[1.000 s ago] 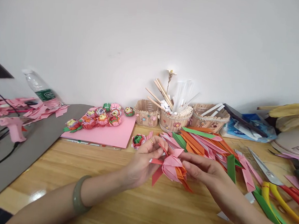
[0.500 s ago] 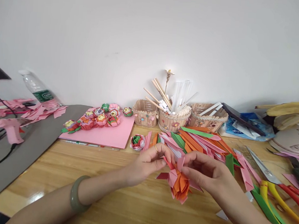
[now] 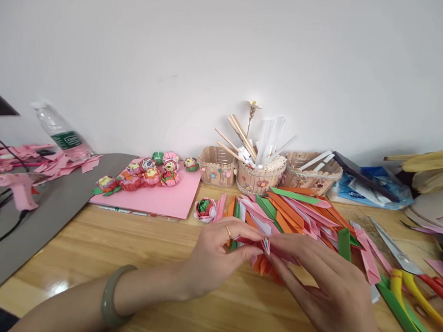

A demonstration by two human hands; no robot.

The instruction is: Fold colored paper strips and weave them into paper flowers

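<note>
A folded paper flower of orange and pink paper is held low over the wooden table, most of it hidden behind my fingers. My left hand, wearing a ring, pinches its pink paper between thumb and fingers. From the other side my right hand closes on the same flower, fingertips meeting those of the left. A folded pink edge shows between the two hands. Just behind them lies a pile of folded paper strips in orange, pink and green. A finished-looking paper flower sits left of that pile.
Several paper flowers rest on pink sheets at the left. Decorated baskets line the wall. Scissors with open blades lie at the right. A pink glue gun and bottle stand far left.
My right hand has turned over and now covers more of the flower. The orange petals were in plain sight before and are mostly hidden now. My fingertips have drawn together.
</note>
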